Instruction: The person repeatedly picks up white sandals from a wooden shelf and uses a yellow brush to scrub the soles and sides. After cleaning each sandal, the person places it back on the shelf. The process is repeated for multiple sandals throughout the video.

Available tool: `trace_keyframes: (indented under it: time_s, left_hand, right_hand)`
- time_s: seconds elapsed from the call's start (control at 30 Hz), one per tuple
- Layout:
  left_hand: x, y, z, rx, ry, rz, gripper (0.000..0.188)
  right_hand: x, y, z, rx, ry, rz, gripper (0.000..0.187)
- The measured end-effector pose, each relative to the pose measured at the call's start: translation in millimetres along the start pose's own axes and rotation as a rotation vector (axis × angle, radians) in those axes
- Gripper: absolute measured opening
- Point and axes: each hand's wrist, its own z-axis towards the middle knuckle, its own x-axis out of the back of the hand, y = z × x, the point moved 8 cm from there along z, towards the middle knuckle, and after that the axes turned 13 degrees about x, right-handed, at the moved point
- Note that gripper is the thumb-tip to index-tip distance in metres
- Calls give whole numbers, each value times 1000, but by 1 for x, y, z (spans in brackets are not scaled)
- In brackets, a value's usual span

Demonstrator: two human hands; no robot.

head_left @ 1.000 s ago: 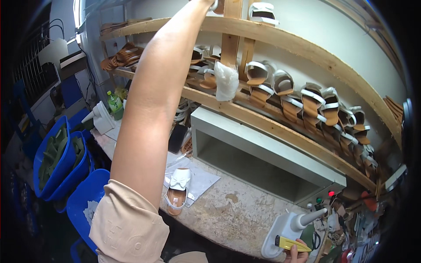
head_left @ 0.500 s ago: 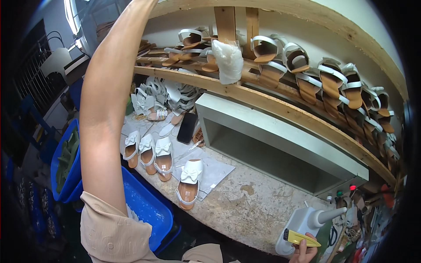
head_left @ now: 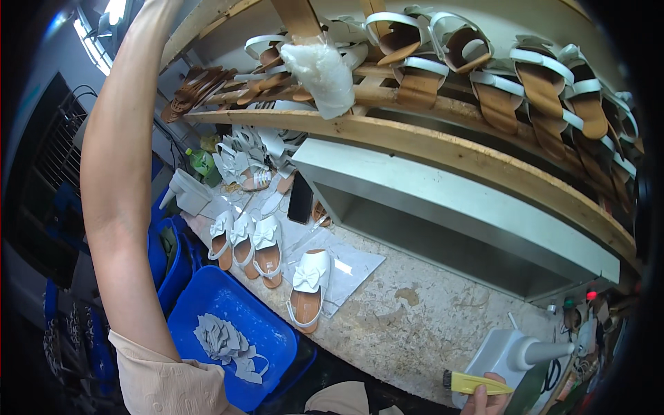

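Observation:
My right hand (head_left: 488, 402) is closed round a yellow-handled brush (head_left: 477, 384) with short dark bristles, at the lower right. Just behind the brush, a white bottle with a long spout (head_left: 496, 356) lies on the worktop. My left arm reaches up past the top edge, so that hand is out of sight. On the worktop stands a white sandal with a bow (head_left: 308, 282), partly on a clear plastic sheet (head_left: 356, 266). To its left, three similar sandals (head_left: 265, 242) stand side by side along the front edge.
A blue basin (head_left: 190, 294) with white strap pieces (head_left: 225, 339) sits below the worktop's front edge. Behind the sandals lie a black phone (head_left: 300, 198) and a heap of white uppers (head_left: 242, 158). A pale open box (head_left: 443, 214) stands under wooden racks (head_left: 415, 142) full of sandals.
The view has shifted, so more of the blue basin and the far left end of the worktop shows. My raised left arm now appears further left. The brush has levelled out in my right hand.

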Motion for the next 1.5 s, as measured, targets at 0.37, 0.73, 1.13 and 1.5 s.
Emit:
trace_keyframes:
  time_s: [0.37,0.73,1.13,1.5]
  left_hand:
    - [-74,-54,42,109,-398,-443,25]
    - [-105,-39,7,229,-557,253,85]
    - [-92,-54,11,289,-531,249,80]
    - [91,-91,-124,170,28,-189,49]
  right_hand:
    - [-50,-79,18,-88,-46,70,21]
    - [-68,-144,20,-58,-111,-66,19]
    - [-41,-133,-12,-41,20,61,18]
    - [73,-74,-30,251,225,54,22]
